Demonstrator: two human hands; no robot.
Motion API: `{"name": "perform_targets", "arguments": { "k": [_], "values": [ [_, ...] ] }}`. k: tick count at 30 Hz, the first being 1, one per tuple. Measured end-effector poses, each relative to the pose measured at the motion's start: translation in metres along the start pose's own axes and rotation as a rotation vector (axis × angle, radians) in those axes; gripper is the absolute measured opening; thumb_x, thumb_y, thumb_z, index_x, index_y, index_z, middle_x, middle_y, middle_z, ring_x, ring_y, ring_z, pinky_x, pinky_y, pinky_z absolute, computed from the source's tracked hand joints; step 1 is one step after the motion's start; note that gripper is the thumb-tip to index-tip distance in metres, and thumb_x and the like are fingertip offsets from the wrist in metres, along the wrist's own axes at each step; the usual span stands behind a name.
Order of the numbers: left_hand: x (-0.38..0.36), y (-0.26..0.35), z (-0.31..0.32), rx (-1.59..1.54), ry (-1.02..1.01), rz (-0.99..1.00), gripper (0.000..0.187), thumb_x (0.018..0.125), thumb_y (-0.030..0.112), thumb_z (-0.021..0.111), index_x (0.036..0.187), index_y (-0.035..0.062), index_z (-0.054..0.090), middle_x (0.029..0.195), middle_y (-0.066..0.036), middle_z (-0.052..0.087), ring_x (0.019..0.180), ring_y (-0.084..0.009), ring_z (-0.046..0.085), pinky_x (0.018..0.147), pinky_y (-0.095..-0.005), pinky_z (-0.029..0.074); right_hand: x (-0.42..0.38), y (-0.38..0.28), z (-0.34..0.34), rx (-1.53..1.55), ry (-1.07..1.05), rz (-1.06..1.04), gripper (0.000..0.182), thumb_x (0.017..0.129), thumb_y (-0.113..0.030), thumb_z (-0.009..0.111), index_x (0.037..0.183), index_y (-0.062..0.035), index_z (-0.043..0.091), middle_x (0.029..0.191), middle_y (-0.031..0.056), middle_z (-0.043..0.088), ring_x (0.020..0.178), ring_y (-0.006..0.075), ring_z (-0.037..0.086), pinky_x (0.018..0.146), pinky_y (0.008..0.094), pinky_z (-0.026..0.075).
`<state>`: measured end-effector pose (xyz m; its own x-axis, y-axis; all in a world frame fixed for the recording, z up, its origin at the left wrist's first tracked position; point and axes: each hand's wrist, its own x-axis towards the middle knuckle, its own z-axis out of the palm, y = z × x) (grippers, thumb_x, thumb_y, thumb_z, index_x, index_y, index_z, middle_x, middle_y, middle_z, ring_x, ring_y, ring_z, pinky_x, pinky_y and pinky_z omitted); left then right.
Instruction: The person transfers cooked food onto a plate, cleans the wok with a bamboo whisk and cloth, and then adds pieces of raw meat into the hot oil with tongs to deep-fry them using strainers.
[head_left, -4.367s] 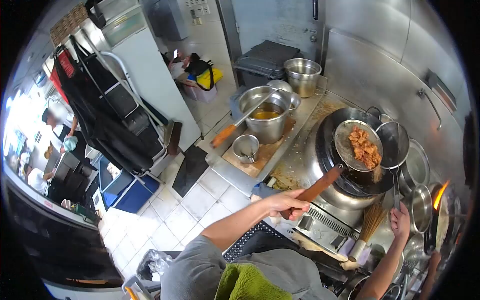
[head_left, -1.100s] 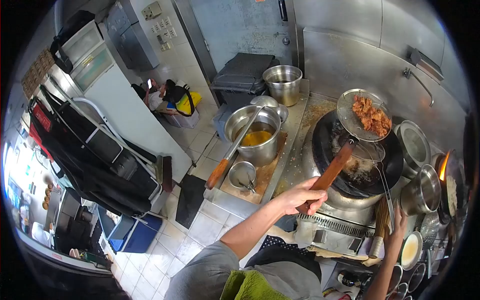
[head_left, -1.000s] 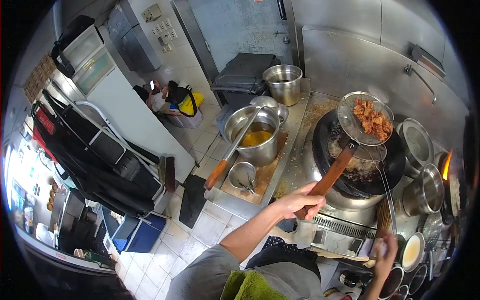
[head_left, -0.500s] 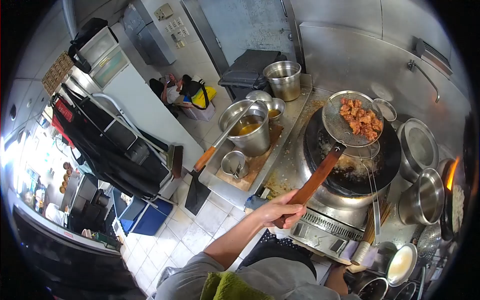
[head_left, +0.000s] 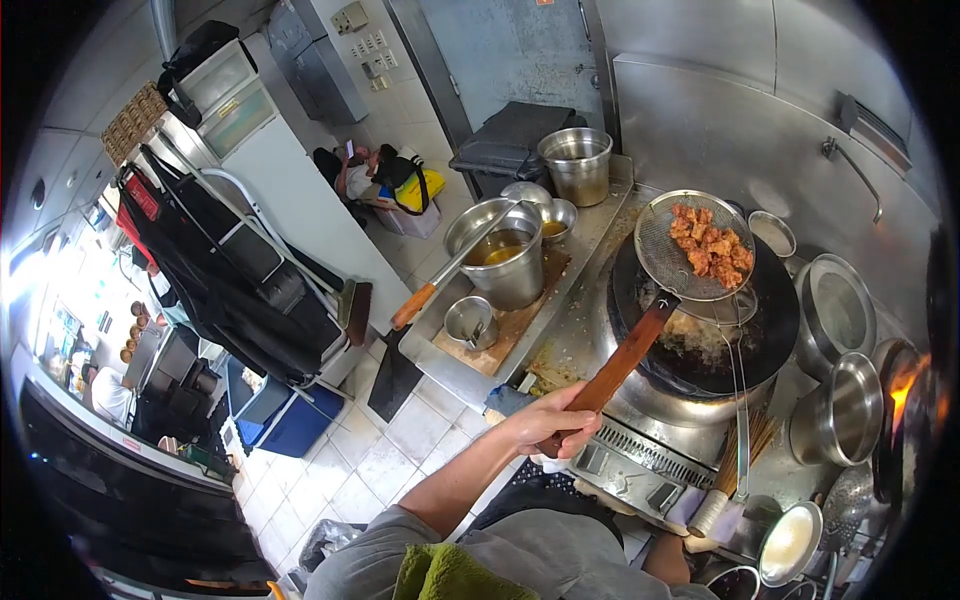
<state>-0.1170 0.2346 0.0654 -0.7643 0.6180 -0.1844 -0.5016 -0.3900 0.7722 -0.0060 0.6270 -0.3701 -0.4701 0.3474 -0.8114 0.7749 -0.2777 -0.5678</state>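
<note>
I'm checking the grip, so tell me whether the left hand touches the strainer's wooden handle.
Touching. The head view shows it: the left hand is curled around the near end of the wooden handle.

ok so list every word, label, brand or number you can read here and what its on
No text can be read; these marks are all too small or blurred:
White mark on the strainer's wooden handle
Red patch by the black hanging cloth
Yellowish sticker on the pale drawer unit
Small label on the dark unit, lower left
Orange label at the door's top
</note>
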Motion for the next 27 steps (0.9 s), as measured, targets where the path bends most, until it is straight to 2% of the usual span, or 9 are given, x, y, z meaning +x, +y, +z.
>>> {"name": "perform_targets", "arguments": {
  "k": [2,6,27],
  "values": [
    [0.002,0.000,0.000,-0.007,-0.015,-0.010,0.027,0.090,0.016,0.056,0.106,0.0027,0.038,0.073,-0.002,0.041,0.050,-0.0059,0.041,0.039,-0.0213,0.034,-0.002,-0.004,0.002,-0.008,0.001,0.002,0.015,0.080,-0.008,0.050,0.088,-0.0029,0.061,0.071,0.0127,0.063,0.059,0.0222,0.061,0.053,0.0351,0.050],
    [0.005,0.003,0.001,-0.001,-0.024,-0.017,0.028,0.091,0.017,0.056,0.107,0.0026,0.038,0.072,-0.001,0.041,0.049,-0.0058,0.041,0.039,-0.0210,0.033,-0.004,-0.010,0.005,-0.027,0.004,-0.007,0.014,0.080,-0.009,0.051,0.087,-0.0030,0.061,0.070,0.0126,0.063,0.058,0.0224,0.061,0.054,0.0356,0.050],
    [0.002,0.007,-0.004,-0.034,-0.044,-0.019,0.049,0.089,0.017,0.058,0.128,0.0050,0.031,0.078,-0.002,0.043,0.051,-0.0058,0.042,0.040,-0.0211,0.035,0.001,-0.008,0.006,-0.037,0.017,-0.055,0.013,0.078,-0.016,0.055,0.081,-0.0036,0.060,0.068,0.0117,0.062,0.053,0.0238,0.059,0.054,0.0382,0.049]
  ]
}}
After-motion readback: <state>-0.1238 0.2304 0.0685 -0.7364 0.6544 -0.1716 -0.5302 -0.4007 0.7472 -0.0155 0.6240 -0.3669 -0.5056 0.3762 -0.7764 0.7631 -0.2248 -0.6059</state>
